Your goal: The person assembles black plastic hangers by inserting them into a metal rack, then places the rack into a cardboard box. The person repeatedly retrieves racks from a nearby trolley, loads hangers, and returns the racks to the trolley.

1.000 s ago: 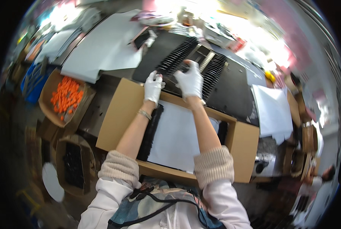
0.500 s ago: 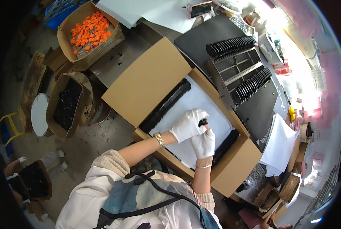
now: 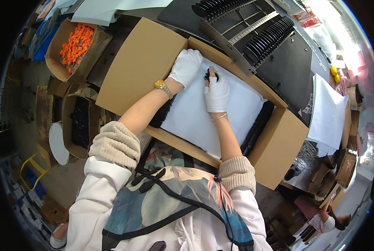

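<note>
An open cardboard box lies before me, with a white sheet spread inside. Black pieces packed in a dark row show along the sheet's right edge; more black shows at its left edge, partly under my left arm. My left hand, in a white glove, is closed at the box's far left corner; its fingertips are hidden. Over the sheet, my right hand, gloved with bare fingertips showing, is closed around small black pieces.
Beyond the box stands a metal rack with rows of black discs on a dark mat. Orange pieces fill a carton at the far left; another carton below it holds black pieces. White sheets lie at right. Another person is at lower right.
My hands were together over the sheet and are now apart. The left has moved to the box's far left corner; the right has moved farther away with black pieces. The view has shifted.
</note>
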Demonstrator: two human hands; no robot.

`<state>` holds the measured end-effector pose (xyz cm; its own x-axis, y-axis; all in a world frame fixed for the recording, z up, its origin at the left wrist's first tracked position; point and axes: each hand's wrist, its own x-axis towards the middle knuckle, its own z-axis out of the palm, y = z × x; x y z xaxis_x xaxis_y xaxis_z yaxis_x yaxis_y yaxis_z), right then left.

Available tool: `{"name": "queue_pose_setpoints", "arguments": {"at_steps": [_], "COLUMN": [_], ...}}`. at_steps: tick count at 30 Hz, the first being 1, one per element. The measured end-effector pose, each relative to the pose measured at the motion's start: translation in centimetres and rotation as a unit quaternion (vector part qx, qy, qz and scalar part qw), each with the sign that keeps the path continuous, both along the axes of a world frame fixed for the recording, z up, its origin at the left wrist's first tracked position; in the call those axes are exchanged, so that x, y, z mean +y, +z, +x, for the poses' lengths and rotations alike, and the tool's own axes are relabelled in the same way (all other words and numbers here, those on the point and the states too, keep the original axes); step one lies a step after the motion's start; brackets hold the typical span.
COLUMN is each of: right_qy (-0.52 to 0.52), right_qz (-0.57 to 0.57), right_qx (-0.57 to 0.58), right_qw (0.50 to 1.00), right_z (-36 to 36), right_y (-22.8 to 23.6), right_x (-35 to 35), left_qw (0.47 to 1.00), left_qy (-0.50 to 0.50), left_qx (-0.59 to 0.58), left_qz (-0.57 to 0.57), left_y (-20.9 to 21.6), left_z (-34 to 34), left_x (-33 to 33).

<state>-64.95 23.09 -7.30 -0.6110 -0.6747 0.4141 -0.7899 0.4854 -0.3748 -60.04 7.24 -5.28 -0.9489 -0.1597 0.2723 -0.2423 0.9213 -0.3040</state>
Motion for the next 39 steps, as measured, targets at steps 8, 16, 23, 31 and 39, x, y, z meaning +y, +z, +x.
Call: {"name": "queue_pose_setpoints", "arguments": {"at_steps": [8,16,23,31,39], "right_qy": [0.02,-0.094,-0.159,-0.164,-0.161], "right_qz": [-0.019,-0.019,-0.139,-0.232,-0.192], "right_qx": [0.04,-0.108,-0.049,-0.352,-0.26], "right_qw": [0.999,0.99,0.976,0.892,0.932], "right_z": [0.0,0.0,0.8,1.0,0.6], "right_y": [-1.4,-0.4,-0.9,-1.0,-1.9], "right_x": [0.3,-0.9,-6.2,-8.2,-7.1], "left_qw": [0.999,0.997,0.997,0.991,0.991], "left_qy": [0.016,0.003,0.034,0.039,0.04], "left_qx": [-0.042,0.018,0.0,0.022,0.033], "left_qz": [0.017,0.073,0.069,0.13,0.126], "left_y": [-0.3,0.8,1.7,2.1,1.7], "left_z": [-0.2,0.8,1.6,2.3,2.8], "left_x": [-0.3,0.2,0.6,0.7,0.8]}}
